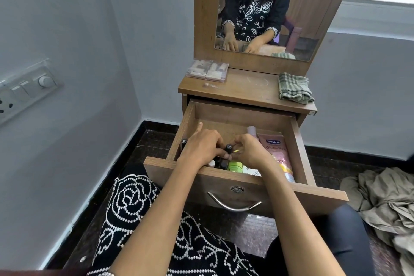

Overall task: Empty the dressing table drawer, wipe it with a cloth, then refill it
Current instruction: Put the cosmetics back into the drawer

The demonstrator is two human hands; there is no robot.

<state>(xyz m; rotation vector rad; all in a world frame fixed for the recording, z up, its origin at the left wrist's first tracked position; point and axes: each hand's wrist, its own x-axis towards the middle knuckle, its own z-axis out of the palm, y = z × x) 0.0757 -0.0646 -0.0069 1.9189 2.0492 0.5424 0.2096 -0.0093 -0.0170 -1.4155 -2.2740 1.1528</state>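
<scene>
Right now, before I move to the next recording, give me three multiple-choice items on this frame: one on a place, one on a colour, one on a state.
1. Where does the checked cloth lie?
A. In the drawer
B. On the right of the tabletop
C. On the floor

2. What colour is the Vaseline tube?
A. Pink
B. Blue
C. Black

3. How does the drawer stand?
A. Shut
B. Pulled out and bare
C. Pulled out, with things in it

Answers:
1. B, the folded cloth sits on the tabletop, on its right side below the mirror.
2. A, the tube along the drawer's right wall is pink with a dark label.
3. C, the drawer is out; the left hand and right hand work among small bottles inside, with a green jar near the front.
</scene>
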